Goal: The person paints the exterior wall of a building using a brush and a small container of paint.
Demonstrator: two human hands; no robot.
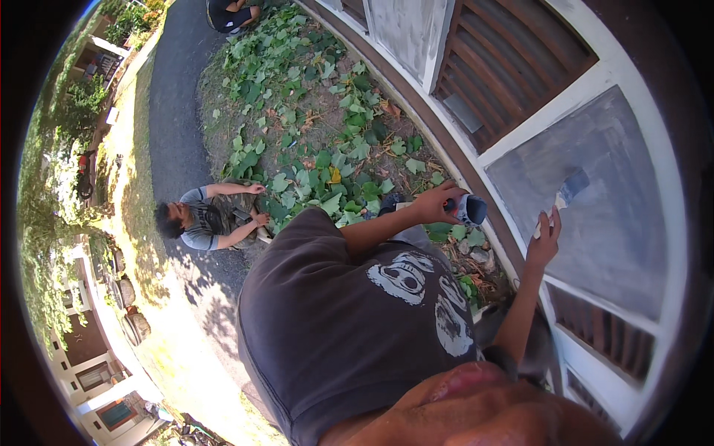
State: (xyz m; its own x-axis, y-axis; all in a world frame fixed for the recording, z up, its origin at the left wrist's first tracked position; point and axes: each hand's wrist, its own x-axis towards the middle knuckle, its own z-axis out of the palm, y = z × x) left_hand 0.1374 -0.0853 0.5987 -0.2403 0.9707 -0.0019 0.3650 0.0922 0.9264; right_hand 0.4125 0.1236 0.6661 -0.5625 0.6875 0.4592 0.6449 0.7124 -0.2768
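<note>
My left hand [435,204] is wrapped round a small cup [472,210] with a dark, paint-smeared inside. A small red piece shows by its fingers, too small to name. In my right hand [546,239] is a paintbrush [561,199], gripped by its pale handle. Its bristles, coated blue-grey, lie against a grey panel [610,223] set in a white frame. The panel's grey is streaky and uneven. The cup is held to the left of the panel, apart from it.
Brown slatted vents [513,67] sit beside the panel. Leafy green vines [320,149] cover the ground along the wall. A person in a grey shirt [201,217] is low by the vines at left; another person [230,13] crouches at the far top. A dark paved path [175,97] runs alongside.
</note>
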